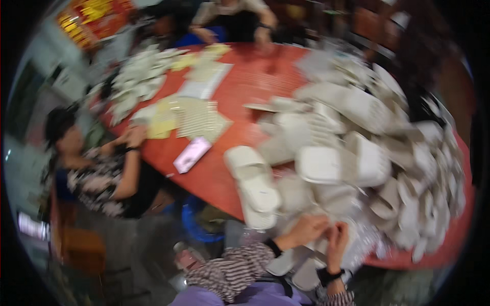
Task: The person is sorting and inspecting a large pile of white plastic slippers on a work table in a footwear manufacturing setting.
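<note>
At the table's near edge, my left hand (308, 229) and my right hand (336, 244) meet, fingertips bent together. Whatever small thing they pinch, if any, is too blurred to make out. Just below them, light slippers (306, 273) rest by my lap, partly hidden by my wrists. Clear plastic wrap (365, 239) lies beside my right hand. Ahead and left of my hands, a cream slide slipper (255, 178) lies partly over another one. A large heap of white and beige slippers (319, 163) rises beyond my hands and spreads to the right.
The red table (255, 76) holds yellow sheets (164, 120), a pink phone-shaped thing (192, 154) and another slipper pile (138, 79). One person (97, 173) sits at the left, another (229, 20) at the far edge. A blue bucket (196, 224) stands below the table's left edge.
</note>
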